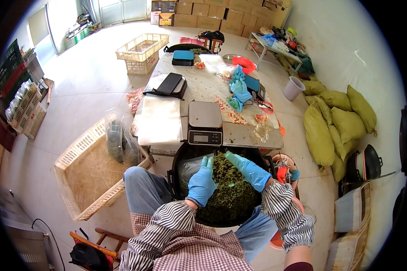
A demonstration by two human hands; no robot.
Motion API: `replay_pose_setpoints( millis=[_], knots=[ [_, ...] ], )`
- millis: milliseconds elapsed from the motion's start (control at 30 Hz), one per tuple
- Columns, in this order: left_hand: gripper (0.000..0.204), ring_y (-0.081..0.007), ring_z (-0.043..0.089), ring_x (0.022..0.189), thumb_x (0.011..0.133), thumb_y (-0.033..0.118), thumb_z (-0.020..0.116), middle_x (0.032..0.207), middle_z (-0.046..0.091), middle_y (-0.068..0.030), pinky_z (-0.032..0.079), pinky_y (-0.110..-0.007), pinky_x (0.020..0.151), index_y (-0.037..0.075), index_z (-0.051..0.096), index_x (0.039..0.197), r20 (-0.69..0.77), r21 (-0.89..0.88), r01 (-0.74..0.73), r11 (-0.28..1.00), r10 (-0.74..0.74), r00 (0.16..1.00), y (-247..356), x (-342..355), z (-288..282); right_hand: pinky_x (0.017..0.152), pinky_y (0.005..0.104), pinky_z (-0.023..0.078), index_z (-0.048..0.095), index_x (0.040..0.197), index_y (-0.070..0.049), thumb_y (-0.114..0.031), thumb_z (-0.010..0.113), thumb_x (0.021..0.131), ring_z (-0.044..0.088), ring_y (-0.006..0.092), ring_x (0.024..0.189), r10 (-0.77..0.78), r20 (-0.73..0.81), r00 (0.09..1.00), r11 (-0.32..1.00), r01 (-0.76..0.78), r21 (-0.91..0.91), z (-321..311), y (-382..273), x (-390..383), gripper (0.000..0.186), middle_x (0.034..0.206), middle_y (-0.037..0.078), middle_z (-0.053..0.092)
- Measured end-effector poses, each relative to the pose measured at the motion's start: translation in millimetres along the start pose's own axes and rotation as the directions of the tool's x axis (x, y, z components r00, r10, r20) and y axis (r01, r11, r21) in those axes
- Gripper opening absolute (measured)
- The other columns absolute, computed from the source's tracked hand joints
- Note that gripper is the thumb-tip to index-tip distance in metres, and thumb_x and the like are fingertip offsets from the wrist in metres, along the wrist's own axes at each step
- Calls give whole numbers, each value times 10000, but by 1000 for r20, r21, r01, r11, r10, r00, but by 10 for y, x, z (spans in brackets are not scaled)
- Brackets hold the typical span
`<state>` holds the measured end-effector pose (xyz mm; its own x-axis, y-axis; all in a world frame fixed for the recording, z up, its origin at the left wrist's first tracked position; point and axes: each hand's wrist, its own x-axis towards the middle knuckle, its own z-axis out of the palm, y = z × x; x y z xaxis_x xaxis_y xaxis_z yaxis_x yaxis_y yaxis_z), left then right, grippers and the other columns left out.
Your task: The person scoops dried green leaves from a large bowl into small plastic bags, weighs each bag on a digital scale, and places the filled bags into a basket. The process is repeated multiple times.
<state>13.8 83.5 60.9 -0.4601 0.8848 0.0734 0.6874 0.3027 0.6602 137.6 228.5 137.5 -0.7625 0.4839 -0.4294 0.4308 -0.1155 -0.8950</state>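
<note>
A wide black pan [218, 223] rests on my lap, heaped with small green dried plant bits [233, 192] that look like green peppercorns. On its left side lies a clear plastic bag [186, 170]. My left hand [201, 184], in a blue glove, is against this bag's edge with its fingers pointing away from me and seems to grip it. Across the heap, my right hand [251, 171], gloved the same, has its fingers stretched toward the left at the far edge of the green bits. Its fingertips are partly hidden among them.
Beyond the pan, a digital scale [205, 115] and a stack of clear bags [160, 119] sit on the table [253, 135]. A cream plastic crate [72, 158] with filled bags [115, 142] is at my left. Green sacks [319, 135] lie by the right wall.
</note>
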Motion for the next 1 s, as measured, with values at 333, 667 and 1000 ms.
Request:
replay_pose_setpoints(
  millis=[333, 667, 1000],
  knots=[
    [966, -380, 707, 943, 748, 118, 785, 1579, 364, -256, 584, -421, 764, 69, 295, 1579, 12, 59, -15, 998, 14, 1000, -13, -7, -17, 859, 403, 534, 691, 1208, -1, -352, 742, 878, 695, 327, 1010, -73, 113, 991, 718, 131, -683, 279, -84, 235, 485, 1161, 214, 700],
    [1023, -389, 661, 1101, 733, 185, 852, 1507, 468, -239, 567, -407, 885, 88, 289, 1581, -38, -102, -14, 995, 10, 999, -51, 23, -459, 769, 464, 540, 707, 1026, -15, -166, 621, 919, 680, 376, 850, -307, 354, 883, 567, 469, -677, 476, -109, 490, 204, 961, 215, 701],
    [696, -355, 679, 1103, 819, 41, 692, 1302, 652, -197, 564, -378, 925, 101, 491, 1483, -200, -276, -89, 957, 34, 979, -253, -11, -528, 824, 373, 570, 740, 1136, -65, -171, 684, 914, 715, 293, 892, -454, 335, 825, 555, 556, -619, 424, -297, 142, 252, 1036, 174, 736]
  ],
)
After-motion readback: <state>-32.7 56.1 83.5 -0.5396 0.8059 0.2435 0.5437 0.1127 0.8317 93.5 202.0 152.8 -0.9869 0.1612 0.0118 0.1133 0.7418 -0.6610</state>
